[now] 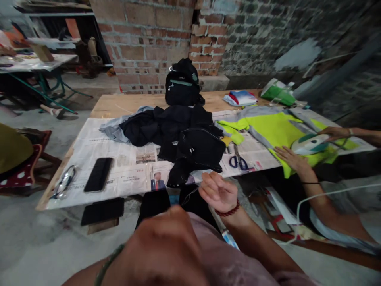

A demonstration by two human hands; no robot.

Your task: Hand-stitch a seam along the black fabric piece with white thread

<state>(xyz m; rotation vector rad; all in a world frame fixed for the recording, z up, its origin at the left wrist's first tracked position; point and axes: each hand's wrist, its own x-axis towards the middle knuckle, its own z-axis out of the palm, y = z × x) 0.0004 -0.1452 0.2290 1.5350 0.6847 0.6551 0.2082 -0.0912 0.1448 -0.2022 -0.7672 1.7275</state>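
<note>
My right hand (218,191), with a dark red beaded bracelet at its wrist, is closed in a pinch above my lap. A thin pale thread (190,194) loops down from its fingers; any needle is too small to see. My left hand (163,246) is raised very near the camera, large and blurred, with a green bangle at the wrist; its fingers cannot be made out. Just beyond my right hand, a black cloth piece (202,149) with a pale seam line hangs slightly over the table edge. Dark crumpled clothing (160,121) lies behind it. Blue-handled scissors (238,161) rest to its right.
Newspaper (125,171) covers the wooden table (119,102). A phone (98,174) and glasses (66,180) lie at left; a black backpack (183,85) stands behind. At right, a co-worker's hands press an iron (309,143) on a yellow vest (268,127); a white cord (333,191) trails nearby.
</note>
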